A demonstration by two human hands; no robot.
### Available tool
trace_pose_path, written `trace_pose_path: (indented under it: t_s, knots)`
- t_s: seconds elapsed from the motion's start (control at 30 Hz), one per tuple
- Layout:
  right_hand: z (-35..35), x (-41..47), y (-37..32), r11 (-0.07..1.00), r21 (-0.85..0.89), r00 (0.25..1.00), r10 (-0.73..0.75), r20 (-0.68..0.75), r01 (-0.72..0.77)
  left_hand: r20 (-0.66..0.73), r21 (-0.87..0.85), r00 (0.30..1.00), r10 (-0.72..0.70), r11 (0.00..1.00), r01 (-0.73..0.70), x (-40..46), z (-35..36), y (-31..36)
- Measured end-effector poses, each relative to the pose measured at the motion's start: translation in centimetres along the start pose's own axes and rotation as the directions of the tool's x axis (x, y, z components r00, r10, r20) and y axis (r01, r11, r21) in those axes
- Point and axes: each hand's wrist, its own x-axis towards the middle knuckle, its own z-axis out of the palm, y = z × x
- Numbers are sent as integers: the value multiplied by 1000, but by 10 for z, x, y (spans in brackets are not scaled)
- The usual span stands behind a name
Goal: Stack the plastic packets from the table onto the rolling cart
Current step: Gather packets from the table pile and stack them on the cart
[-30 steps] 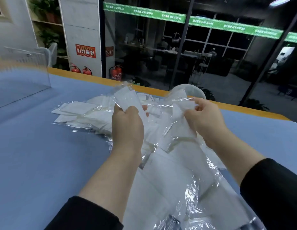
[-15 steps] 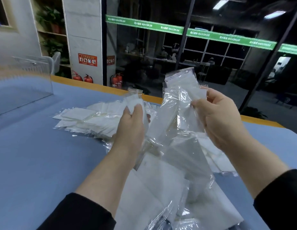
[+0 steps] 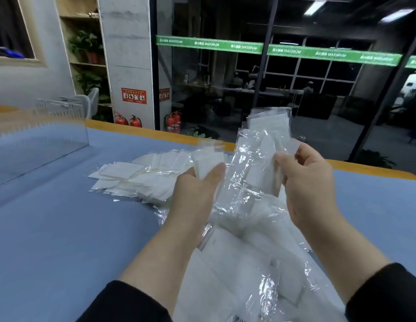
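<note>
We have both hands raised over the blue-covered table (image 3: pixel 51 228), each holding part of the load. Our left hand (image 3: pixel 193 198) has its fingers curled round a small bundle of white, clear-sleeved plastic packets (image 3: pixel 206 159), the thumb pressing it from the near side. Our right hand (image 3: pixel 304 182), at about three o'clock from the left, pinches a taller, upright sheaf of the same clear packets (image 3: pixel 265 145) between thumb and fingers, its lower sleeves trailing down loosely.

The rest of the task's packets lie in two places: a flat spread of white packets (image 3: pixel 132 180) at about ten o'clock from the left hand, and a crinkled heap (image 3: pixel 249 263) directly below our forearms, at six o'clock. No rolling cart shows here, so we cannot tell which way it lies.

The step in hand looks like gathering and squaring a handful. To do it well, we should bring the two bundles together edge to edge, tap them level, and grip across the middle, since these slick sleeves are likely to slide apart. The dangling film wants tucking in before we turn away.
</note>
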Motion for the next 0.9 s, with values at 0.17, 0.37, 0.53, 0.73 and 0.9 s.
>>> trace_pose_path:
  t_s: [0.17,0.37,0.53,0.73,0.9]
  knots:
    - [11,-11,15,998,42,996,48,76,-51,88,45,995,-37,998,33,-4,4,-4]
    - [-3,-6,17,995,87,997,55,-61,-50,-90,-27,996,-23,999,20,7,-3,-8]
    - [-4,-8,10,990,134,997,45,59,-53,-214,-137,976,-46,990,17,9,-5,-4]
    - [15,-25,24,977,-195,960,-25,277,82,100,-193,987,-122,971,140,-7,13,1]
    - [17,-33,13,970,-221,894,5,447,105,98,-346,995,-28,936,61,-10,14,-1]
